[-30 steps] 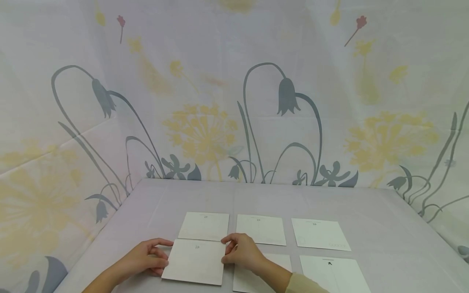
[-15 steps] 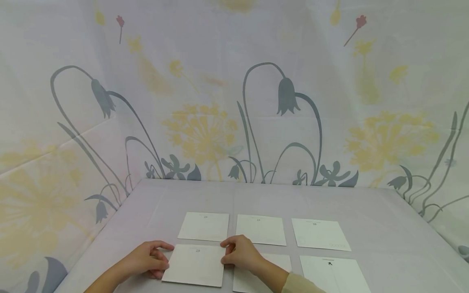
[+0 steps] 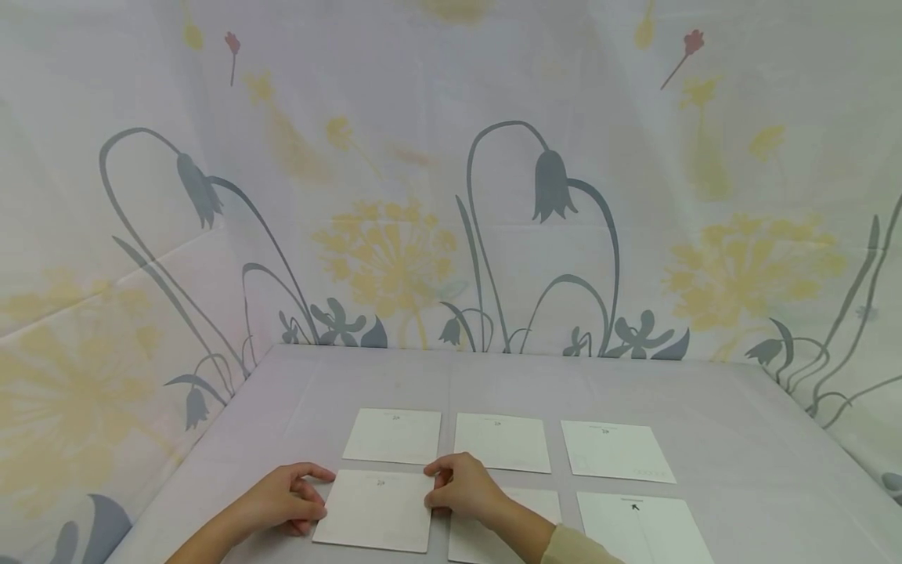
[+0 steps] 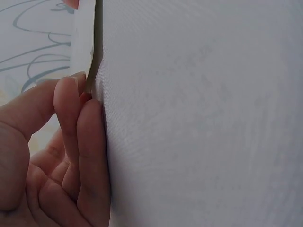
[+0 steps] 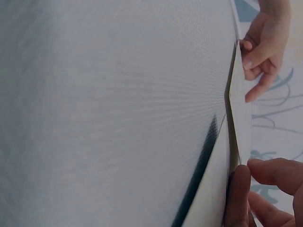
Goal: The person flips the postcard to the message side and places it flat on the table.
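A white postcard with a small dark mark near its far edge lies front left in the head view. My left hand holds its left side, thumb at the near part and index finger by the far corner. On the opposite side, my right hand grips the right edge between thumb and fingers. The left wrist view shows bent fingers gathered at the card's thin edge. In the right wrist view, thumb and finger meet the card's corner, close over the cloth.
Behind lie three similar postcards: left, middle and right. Another postcard is partly covered by my right forearm, and one more lies front right. A flower-printed cloth rises behind the pale tabletop.
The held postcard's far edge has come slightly toward me, opening a narrow gap from the card behind it. Over the last half second, almost nothing has moved.
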Demonstrator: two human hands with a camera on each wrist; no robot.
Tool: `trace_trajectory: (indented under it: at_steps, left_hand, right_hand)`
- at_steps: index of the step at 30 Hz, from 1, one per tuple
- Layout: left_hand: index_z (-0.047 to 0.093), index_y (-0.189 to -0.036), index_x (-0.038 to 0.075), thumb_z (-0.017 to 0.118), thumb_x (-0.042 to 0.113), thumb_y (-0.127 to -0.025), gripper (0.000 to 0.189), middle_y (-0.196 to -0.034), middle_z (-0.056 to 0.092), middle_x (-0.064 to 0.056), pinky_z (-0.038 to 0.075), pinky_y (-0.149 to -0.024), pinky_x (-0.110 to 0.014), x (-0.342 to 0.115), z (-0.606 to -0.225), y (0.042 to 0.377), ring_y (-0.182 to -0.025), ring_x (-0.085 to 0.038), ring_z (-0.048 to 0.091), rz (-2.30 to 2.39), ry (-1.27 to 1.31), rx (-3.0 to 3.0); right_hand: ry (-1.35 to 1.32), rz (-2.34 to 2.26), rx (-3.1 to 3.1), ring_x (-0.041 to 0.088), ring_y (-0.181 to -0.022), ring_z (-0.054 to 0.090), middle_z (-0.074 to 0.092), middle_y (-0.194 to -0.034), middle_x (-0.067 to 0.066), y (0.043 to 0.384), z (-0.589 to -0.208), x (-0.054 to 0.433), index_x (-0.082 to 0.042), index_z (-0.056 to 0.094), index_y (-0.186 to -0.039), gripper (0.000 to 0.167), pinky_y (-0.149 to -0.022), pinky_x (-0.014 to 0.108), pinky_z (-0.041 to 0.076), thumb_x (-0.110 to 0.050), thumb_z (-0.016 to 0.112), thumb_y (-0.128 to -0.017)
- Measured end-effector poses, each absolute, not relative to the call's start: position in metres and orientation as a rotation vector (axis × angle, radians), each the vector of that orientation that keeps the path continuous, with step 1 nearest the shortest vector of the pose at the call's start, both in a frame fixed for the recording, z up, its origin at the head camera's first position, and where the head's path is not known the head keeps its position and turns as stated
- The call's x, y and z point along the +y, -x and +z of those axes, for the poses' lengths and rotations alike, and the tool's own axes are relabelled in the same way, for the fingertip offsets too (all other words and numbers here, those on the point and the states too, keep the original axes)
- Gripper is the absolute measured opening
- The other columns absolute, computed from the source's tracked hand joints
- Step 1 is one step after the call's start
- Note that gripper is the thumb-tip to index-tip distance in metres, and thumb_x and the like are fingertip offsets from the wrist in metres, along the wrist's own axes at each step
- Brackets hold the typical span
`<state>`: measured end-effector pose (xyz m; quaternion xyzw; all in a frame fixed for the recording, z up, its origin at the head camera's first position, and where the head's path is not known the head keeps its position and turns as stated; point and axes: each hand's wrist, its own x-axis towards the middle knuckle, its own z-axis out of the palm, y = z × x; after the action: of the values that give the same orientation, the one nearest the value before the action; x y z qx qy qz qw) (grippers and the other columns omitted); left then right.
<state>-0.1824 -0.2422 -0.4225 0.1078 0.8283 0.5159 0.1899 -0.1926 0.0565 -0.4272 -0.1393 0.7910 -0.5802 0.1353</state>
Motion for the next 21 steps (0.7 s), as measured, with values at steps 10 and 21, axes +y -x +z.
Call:
trace_trajectory:
  at_steps: [10, 21]
  left_hand:
    - [0.054, -0.116, -0.007, 0.076, 0.005, -0.073, 0.05, -0.068, 0.058, -0.002, 0.049, -0.047, -0.026, -0.2409, -0.4215, 0.1813, -0.049, -0.01, 0.053, 1.432, -0.277, 2.374]
    - [0.053, -0.118, -0.007, 0.075, 0.008, -0.075, 0.05, -0.071, 0.058, -0.002, 0.051, -0.05, -0.028, -0.2413, -0.4228, 0.1829, -0.053, -0.013, 0.054, 1.454, -0.266, 2.363]
  right_hand:
    - [0.404, -1.644, 2.301, 0.01, -0.051, 0.054, 0.052, -0.067, 0.003, 0.1924, -0.4252, 0.0554, 0.008, 0.065, -0.098, 0.031, -0.05, 0.02, 0.049, 0.011, 0.071, -0.068]
    - [0.416, -1.671, 2.286, 0.011, -0.055, 0.056, 0.053, -0.071, 0.004, 0.1929, -0.4216, 0.0595, 0.007, 0.063, -0.105, 0.037, -0.053, 0.024, 0.051, 0.01, 0.07, -0.069]
